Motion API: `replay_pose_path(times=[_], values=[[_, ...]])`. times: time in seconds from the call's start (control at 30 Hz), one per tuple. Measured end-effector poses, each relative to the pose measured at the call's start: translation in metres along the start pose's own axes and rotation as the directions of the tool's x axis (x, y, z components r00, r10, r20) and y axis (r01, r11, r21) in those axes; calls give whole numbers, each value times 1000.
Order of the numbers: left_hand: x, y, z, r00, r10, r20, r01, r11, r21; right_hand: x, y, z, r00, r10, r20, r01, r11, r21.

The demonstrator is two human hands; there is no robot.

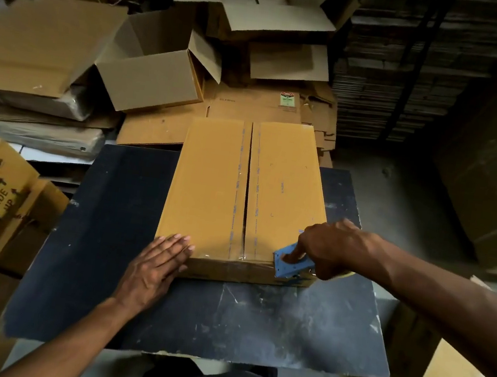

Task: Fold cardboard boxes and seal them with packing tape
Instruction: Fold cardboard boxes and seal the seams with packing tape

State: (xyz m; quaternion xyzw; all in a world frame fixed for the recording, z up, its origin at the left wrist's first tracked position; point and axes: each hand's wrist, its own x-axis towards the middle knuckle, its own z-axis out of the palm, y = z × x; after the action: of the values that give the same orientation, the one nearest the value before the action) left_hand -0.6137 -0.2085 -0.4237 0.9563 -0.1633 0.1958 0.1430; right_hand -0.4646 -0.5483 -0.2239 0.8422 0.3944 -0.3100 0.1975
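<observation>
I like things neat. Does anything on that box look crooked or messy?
A little. On the box, the clear tape at the near edge of the middle seam looks wrinkled. The left hand presses flat on the near left corner, and the right hand holds the blue tape dispenser at the near right corner.

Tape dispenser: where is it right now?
In the head view, the blue tape dispenser sits at the near right corner of the closed cardboard box on the dark table, gripped by the right hand; the left hand presses the near left corner.
</observation>
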Motion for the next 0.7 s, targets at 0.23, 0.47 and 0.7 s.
replay_pose_path(times=[0.23,0.47,0.7], values=[[7,13,-19,992,-54,114,48,998,51,-1,-2,-5,1000,23,-2,-23,1000,19],[87,115,0,828,-9,561,-48,995,86,2,-5,-11,1000,2,-4,-2,1000,8],[71,122,9,818,-145,557,81,987,139,8,0,-12,1000,-7,10,6,999,38]])
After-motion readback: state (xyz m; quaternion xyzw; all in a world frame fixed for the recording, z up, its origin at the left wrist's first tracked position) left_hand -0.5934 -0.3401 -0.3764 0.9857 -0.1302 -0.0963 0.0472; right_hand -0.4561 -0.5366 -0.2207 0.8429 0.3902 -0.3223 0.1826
